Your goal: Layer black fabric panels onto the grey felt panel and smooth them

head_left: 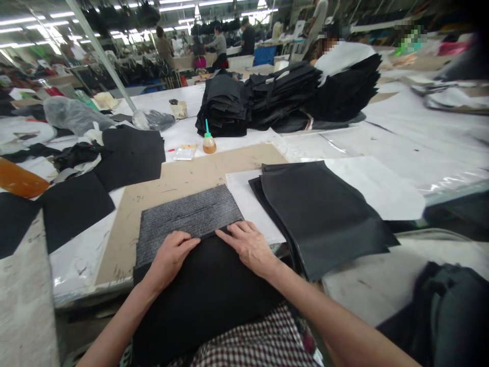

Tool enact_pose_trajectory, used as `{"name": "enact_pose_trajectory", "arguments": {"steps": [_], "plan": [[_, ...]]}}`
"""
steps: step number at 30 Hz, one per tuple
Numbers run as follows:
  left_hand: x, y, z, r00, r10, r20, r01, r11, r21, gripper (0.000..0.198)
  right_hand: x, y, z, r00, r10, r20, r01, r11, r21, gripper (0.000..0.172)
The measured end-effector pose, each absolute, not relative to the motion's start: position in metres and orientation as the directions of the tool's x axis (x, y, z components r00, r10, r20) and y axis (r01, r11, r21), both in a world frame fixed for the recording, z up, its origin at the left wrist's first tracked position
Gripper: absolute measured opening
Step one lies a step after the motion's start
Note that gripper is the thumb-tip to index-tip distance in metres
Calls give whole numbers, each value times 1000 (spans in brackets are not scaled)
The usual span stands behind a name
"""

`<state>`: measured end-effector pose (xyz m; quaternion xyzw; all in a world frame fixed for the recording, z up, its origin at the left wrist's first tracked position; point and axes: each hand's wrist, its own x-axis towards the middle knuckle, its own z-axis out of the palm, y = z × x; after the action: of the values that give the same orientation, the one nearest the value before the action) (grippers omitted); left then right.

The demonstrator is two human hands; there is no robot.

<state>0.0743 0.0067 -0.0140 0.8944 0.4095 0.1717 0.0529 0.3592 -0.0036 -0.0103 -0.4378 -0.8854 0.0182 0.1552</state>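
Note:
A black fabric panel [214, 290] lies over the table's near edge and hangs toward my lap, its top edge folded into a narrow strip. My left hand [173, 255] is closed on the left part of that fold, thumb stretched along it. On the right part, my right hand [248, 244] grips the same fold between thumb and fingers, the two thumbs pointing at each other. Under the fold and beyond it lies a grey ribbed board [187, 214]. What the fingertips do beneath the fold is hidden.
A tan board [141, 193] lies beneath the work. Dark panels [321, 214] are stacked to the right; more black pieces [76, 209] lie left. A small glue bottle [209, 143] with a green nozzle stands ahead, before tall black fabric stacks [225, 104]. People work farther back.

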Motion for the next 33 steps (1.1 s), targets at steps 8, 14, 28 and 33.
{"name": "enact_pose_trajectory", "arguments": {"steps": [8,14,28,33], "plan": [[83,-1,0,721,654,231,683,-727,-75,30,350,-1,-2,-556,792,252,796,595,-115,40],[86,-5,-2,722,656,220,686,-720,-103,30,303,-10,1,-598,747,290,761,643,-87,27],[6,-25,-9,584,778,232,769,-622,150,32,291,-8,-3,-662,726,185,720,685,-112,48],[12,-28,3,690,706,156,717,-697,-14,38,282,-6,7,-676,713,184,714,696,-72,39]]}}
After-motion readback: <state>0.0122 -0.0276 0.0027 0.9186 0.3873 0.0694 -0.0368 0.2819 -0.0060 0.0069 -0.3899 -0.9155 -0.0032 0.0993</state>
